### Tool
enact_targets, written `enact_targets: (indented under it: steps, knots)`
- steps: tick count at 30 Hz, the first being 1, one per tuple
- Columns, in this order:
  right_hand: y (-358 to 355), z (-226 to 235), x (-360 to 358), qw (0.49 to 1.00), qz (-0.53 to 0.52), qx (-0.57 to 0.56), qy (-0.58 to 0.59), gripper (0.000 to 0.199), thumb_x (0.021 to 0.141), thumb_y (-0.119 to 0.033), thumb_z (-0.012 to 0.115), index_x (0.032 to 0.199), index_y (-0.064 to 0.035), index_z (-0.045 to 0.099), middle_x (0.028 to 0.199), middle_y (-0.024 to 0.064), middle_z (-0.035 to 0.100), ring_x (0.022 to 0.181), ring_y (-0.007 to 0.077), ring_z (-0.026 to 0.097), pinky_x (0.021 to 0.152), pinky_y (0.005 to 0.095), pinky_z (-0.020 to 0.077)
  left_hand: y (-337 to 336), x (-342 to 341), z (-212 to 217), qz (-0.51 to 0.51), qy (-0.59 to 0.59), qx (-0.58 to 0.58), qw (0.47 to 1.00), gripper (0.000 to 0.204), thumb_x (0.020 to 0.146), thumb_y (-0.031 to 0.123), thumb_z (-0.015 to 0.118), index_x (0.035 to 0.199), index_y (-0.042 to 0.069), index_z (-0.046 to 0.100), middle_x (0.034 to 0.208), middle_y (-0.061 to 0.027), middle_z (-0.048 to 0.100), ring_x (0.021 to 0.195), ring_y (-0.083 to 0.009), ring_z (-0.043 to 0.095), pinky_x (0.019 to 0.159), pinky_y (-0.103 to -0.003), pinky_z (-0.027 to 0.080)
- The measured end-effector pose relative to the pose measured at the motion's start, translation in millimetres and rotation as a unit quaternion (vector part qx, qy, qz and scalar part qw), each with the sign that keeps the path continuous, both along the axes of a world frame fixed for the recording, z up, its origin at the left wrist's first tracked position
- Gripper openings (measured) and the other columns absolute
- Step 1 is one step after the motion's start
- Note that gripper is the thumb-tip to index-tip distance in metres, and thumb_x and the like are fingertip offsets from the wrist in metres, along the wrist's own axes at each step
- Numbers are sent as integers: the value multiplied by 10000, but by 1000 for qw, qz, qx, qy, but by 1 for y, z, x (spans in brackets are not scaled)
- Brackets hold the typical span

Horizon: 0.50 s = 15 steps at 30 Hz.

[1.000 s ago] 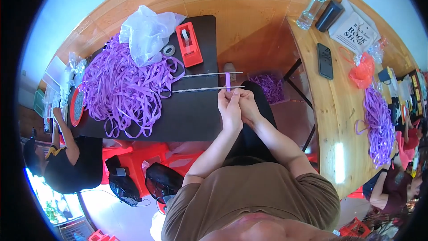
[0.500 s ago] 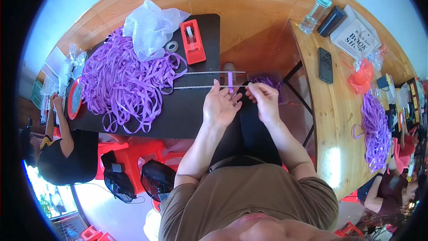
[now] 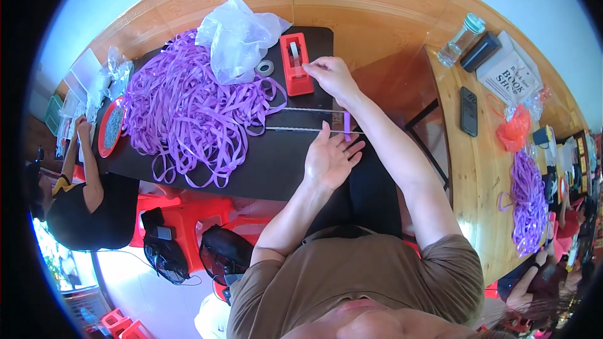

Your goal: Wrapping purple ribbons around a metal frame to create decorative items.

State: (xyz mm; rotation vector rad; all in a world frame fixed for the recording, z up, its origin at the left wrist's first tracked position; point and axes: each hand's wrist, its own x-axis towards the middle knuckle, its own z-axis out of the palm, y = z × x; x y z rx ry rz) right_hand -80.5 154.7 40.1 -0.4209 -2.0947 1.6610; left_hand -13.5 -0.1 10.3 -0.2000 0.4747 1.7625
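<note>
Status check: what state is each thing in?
Left hand: open, palm up, fingers slightly curled.
Right hand: fingertips together at the red tape dispenser; grip unclear.
Red tape dispenser: loaded with a white tape roll.
Purple strip: spanning two thin rods.
Thin rods: side by side, projecting past the dark table.
Purple ribbon heap: loose, tangled.
Plastic bag: crumpled.
Clear bottle: lid on.

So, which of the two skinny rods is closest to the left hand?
The lower rod in the picture, right by the left hand. The upper rod lies farther away, nearer the red tape dispenser.
</note>
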Motion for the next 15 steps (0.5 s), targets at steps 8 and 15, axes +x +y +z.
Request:
enact_targets:
  steps: [8,15]
  knots:
    - [-6,-16,-33,985,-50,-158,36,169,788,-121,687,709,27,666,653,47,607,621,103,534,581,279,407,1,3,0,21,-8,-10,1000,791,922,540,459,1383,-68,247,1286,-168,423,1234,-312,379,1082,-425,221]
    - [-22,6,-27,972,-58,-221,62,127,789,-85,669,713,15,650,687,45,614,637,90,521,571,272,383,1,2,-5,18,-10,-6,1000,744,931,537,441,1350,-61,297,1313,-165,416,1232,-278,384,1076,-403,248]
